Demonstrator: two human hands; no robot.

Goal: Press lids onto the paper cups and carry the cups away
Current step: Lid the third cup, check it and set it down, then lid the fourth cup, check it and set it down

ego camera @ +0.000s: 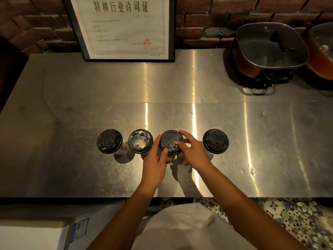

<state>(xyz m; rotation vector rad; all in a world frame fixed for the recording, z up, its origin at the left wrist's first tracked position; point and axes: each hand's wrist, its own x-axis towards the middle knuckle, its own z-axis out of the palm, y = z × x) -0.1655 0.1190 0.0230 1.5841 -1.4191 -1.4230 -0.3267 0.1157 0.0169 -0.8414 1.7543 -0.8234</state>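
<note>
My left hand (pixel 156 160) has its thumb laid on the near rim of the round black plastic lid (pixel 171 141) and its fingers curled round the left side of that lid; my right hand (pixel 193 150) mirrors it, thumb on the rim by the sip tab, fingers wrapped over the far right edge. Both hands are clamped on this one lid, which sits on the third paper cup in the row, just below the centre of the frame; the cup itself is almost hidden beneath it.

Either side stand three more lidded cups: the far-left cup (pixel 109 141), the second cup (pixel 140 141) touching my left fingers, and the far-right cup (pixel 215 141), set a little apart. All rest on the scuffed stainless steel counter (pixel 72 114).

I judge the lidding nearly finished: all four lids are on, and this may be the last being seated. Carrying the cups away is not yet begun.
</note>
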